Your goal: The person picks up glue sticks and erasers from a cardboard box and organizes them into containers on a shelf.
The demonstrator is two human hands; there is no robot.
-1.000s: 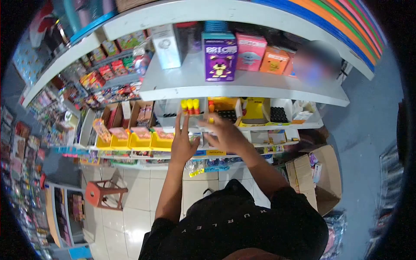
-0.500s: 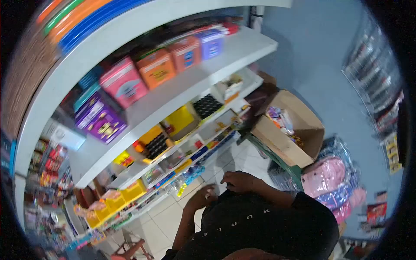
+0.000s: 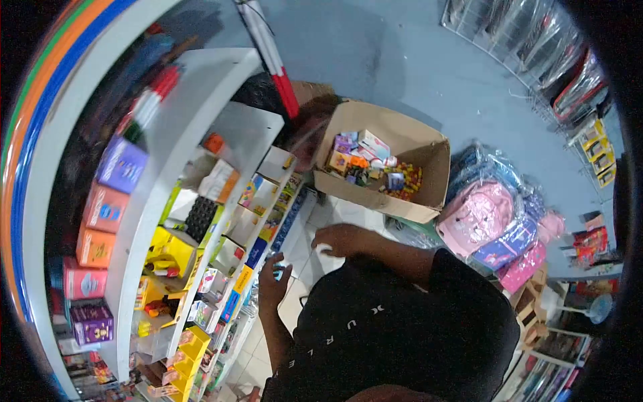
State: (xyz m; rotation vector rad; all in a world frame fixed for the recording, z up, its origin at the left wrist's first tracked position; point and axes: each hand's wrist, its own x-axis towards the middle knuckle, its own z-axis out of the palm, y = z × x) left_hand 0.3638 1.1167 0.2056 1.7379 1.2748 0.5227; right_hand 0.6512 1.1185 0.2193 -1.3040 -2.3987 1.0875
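Observation:
My left hand is raised beside the shelf unit, its thumb and fingers apart with a small pale patch showing between them. It is nearest to the lower shelf bins of small packaged goods. My right hand hovers in front of my body, over the tiled floor, with fingers loosely curved and a white gap by the thumb. Beyond it stands an open cardboard box, with small colourful boxes and packets inside. Neither hand touches the shelves or the cardboard box.
White shelves line the left, carrying a row of coloured cartons and a yellow stepped display. Plastic-wrapped pink backpacks are piled on the right. Red-and-white poles lean at the back. Wrapped goods hang on a wire rack.
The view has swung to the right, so the shelves sit further left and the cardboard box's contents show more. My hands have moved apart.

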